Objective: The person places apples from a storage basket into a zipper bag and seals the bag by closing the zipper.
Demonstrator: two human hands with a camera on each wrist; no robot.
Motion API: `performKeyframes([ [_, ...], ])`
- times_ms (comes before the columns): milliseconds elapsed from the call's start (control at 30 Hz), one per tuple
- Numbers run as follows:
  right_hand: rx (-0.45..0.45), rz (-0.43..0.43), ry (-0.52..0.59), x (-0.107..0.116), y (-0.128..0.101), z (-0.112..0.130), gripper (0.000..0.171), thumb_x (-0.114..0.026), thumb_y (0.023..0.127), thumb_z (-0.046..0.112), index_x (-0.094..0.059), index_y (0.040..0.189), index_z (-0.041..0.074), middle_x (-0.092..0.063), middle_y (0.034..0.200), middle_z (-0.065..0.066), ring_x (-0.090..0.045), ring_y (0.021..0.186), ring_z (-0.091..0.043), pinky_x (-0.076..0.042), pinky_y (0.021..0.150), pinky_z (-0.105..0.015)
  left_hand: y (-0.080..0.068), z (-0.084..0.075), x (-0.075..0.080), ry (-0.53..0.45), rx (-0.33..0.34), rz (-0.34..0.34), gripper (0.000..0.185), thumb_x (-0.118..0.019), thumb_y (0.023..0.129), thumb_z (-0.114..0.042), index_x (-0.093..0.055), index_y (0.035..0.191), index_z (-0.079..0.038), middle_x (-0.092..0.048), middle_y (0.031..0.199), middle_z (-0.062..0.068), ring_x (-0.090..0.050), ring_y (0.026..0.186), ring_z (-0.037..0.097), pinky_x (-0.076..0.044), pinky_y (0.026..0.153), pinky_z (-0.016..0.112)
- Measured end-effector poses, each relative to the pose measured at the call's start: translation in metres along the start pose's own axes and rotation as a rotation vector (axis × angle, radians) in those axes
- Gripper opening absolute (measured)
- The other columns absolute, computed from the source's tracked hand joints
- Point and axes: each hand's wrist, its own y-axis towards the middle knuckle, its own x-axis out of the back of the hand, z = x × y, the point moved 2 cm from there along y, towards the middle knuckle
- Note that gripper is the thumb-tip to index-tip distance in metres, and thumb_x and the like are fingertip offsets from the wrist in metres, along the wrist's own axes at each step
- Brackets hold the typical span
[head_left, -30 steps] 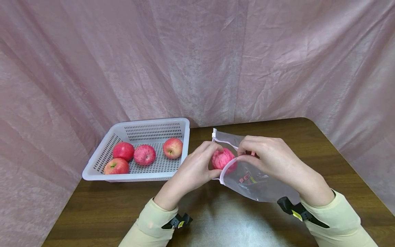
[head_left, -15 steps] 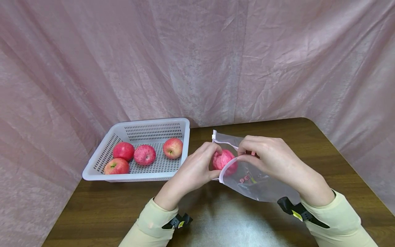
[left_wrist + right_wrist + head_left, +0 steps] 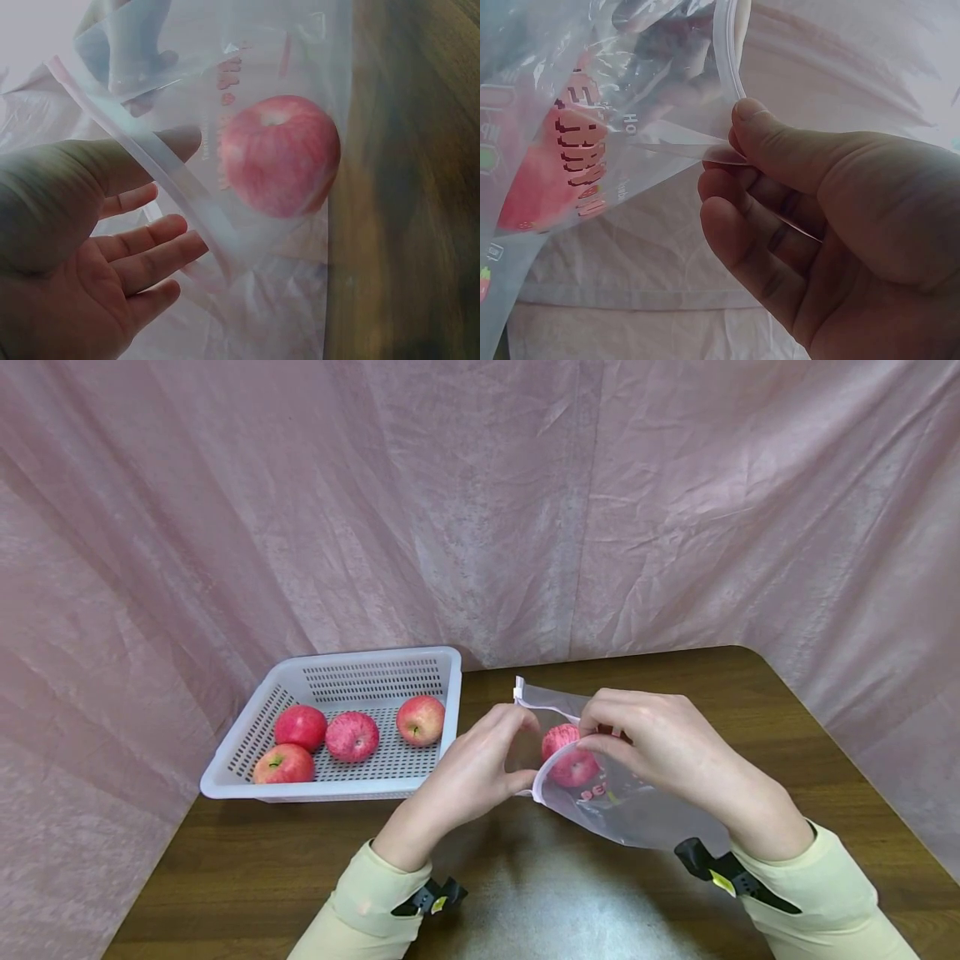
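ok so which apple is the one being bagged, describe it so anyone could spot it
On the dark wooden table, look right of the white basket to the clear zip bag held open between the left hand and right hand. The apple lies just inside its mouth: the only one behind plastic, while four others sit bare in the basket.

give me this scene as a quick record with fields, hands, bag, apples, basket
left hand: open, fingers relaxed at the bag mouth, holding nothing
right hand: pinches the bag rim
bag: clear zip bag, mouth held open, lying on the table
apple in bag: one, inside
basket: white, perforated, left of the bag
apples in basket: four
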Motion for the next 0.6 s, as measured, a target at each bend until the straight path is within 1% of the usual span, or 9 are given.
performKeyframes([
  [200, 0.008, -0.033, -0.016, 0.0012, 0.0008, -0.0002, 0.028, -0.096, 0.086, 0.016, -0.072, 0.09, 0.03, -0.062, 0.087, 0.024, -0.05, 0.065, 0.005, -0.046, 0.057, -0.027, -0.0003, -0.001, 0.0031, -0.004, -0.017, -0.021, 0.057, -0.098, 0.087, -0.019, -0.061, 0.13, -0.016, -0.064, 0.131, 0.003, -0.061, 0.116, 0.018, -0.057, 0.096, 0.041],
  [333, 0.008, -0.041, -0.019, 0.0013, 0.0008, -0.0008, 0.028, -0.096, 0.086, 0.015, -0.073, 0.09, 0.03, -0.064, 0.088, 0.024, -0.05, 0.065, 0.005, -0.047, 0.057, -0.027, -0.0009, -0.0011, 0.0045, -0.005, -0.016, -0.027, 0.057, -0.098, 0.087, -0.02, -0.062, 0.131, -0.016, -0.064, 0.132, 0.002, -0.061, 0.12, 0.018, -0.057, 0.1, 0.04],
  [600, -0.007, -0.059, -0.047, 0.0029, 0.0003, -0.0019, 0.024, -0.096, 0.085, 0.017, -0.076, 0.091, 0.028, -0.069, 0.092, 0.022, -0.057, 0.071, 0.004, -0.05, 0.06, -0.03, -0.0011, -0.0014, 0.0076, -0.014, -0.019, -0.045, 0.053, -0.097, 0.088, -0.019, -0.064, 0.13, -0.015, -0.064, 0.133, 0.001, -0.06, 0.125, 0.017, -0.056, 0.104, 0.04],
])
